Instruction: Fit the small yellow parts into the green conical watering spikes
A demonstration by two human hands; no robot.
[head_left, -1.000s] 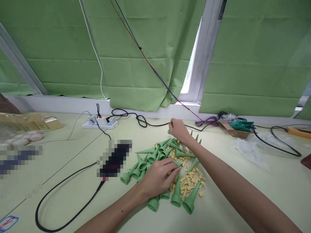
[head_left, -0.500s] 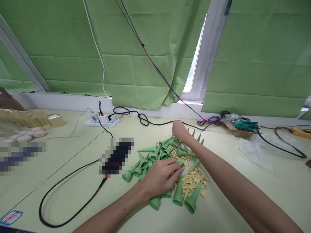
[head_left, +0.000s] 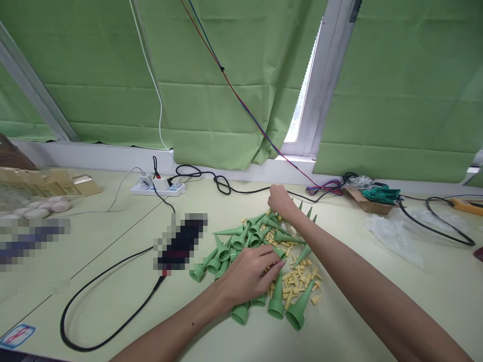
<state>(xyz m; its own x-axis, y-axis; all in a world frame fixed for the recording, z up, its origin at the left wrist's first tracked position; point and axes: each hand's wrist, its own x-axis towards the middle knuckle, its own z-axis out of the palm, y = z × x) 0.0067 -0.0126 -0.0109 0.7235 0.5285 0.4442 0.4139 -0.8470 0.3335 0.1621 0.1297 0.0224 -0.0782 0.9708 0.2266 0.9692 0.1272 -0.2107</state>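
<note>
Green plastic cone-shaped nozzles [head_left: 276,303] lie in a loose heap on the table, mixed with small yellow plastic plugs [head_left: 298,281]. At the near side of the heap, my left hand [head_left: 252,271] has its fingers bent and closed against a green cone nozzle [head_left: 279,253], whose wide end shows at the fingertips. My right hand [head_left: 281,200] is curled closed at the far edge of the heap; its fingertips face away, so what they hold is hidden. Several cone tips [head_left: 308,213] poke up beside the right wrist.
A pale table [head_left: 124,301] carries everything. Left of the heap, a pixelated dark device [head_left: 183,244] trails a black cable [head_left: 62,322]. Behind are a power strip [head_left: 158,188] and more cords. Farther right sit a cardboard box [head_left: 368,202] with green material and clear plastic wrap [head_left: 396,239].
My right hand has shifted very slightly to the right and remains curled. The left hand and the heap look practically the same.
</note>
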